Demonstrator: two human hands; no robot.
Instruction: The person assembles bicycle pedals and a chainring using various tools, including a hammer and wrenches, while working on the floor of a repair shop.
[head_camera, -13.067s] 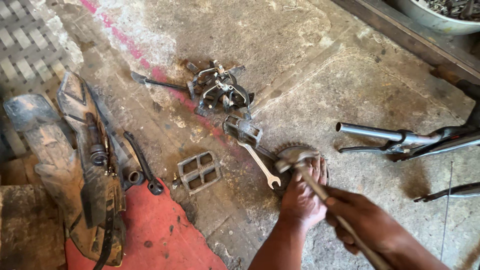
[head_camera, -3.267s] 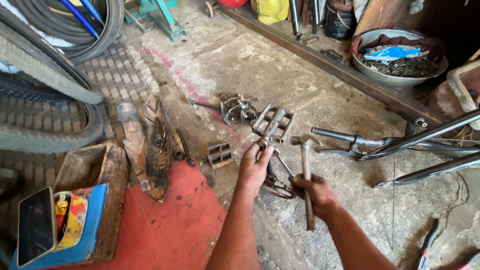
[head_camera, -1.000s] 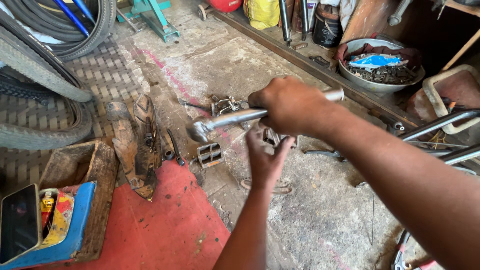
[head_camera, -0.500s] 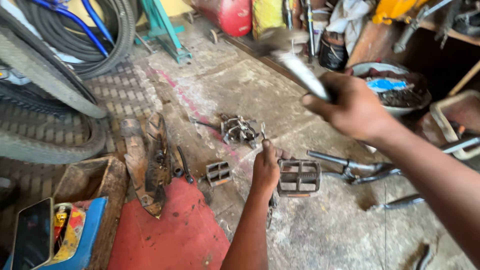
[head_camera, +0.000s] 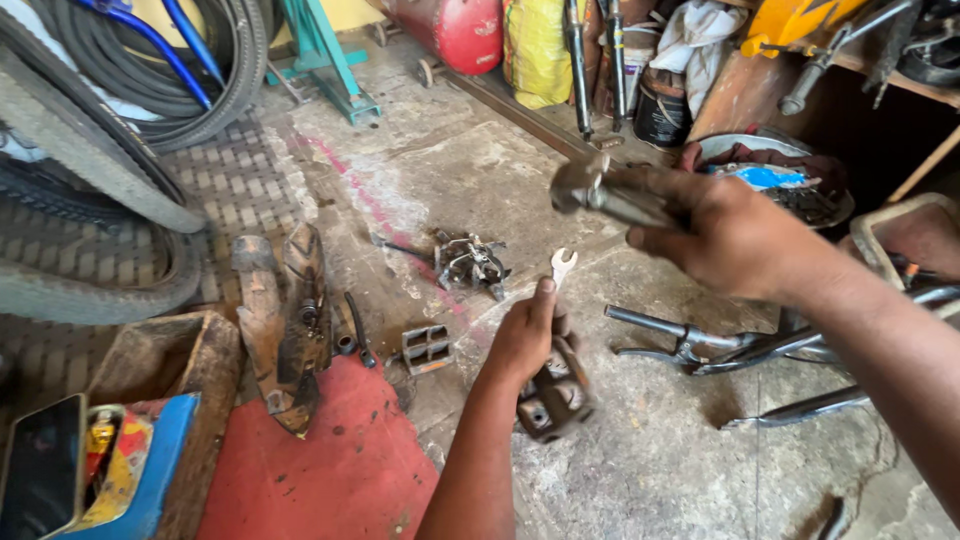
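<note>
Under the left hand (head_camera: 528, 335), a bicycle pedal (head_camera: 556, 393) held against the concrete floor (head_camera: 650, 470).
Its fingers grip the pedal and an open-end spanner (head_camera: 561, 266) above them; the right hand (head_camera: 735, 240) clasps a raised hammer (head_camera: 600, 192), blow not yet landed. A second pedal (head_camera: 427, 349) lies leftward.

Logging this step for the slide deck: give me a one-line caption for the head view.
Left hand steadies a bicycle pedal and spanner on the concrete floor while the right hand raises a hammer.

pedals: 2, one (head_camera: 556, 397) held, one (head_camera: 426, 348) left of it | spanner (head_camera: 562, 266): 1 | hammer (head_camera: 610, 195): 1, blurred, probably | hands: 2
</note>
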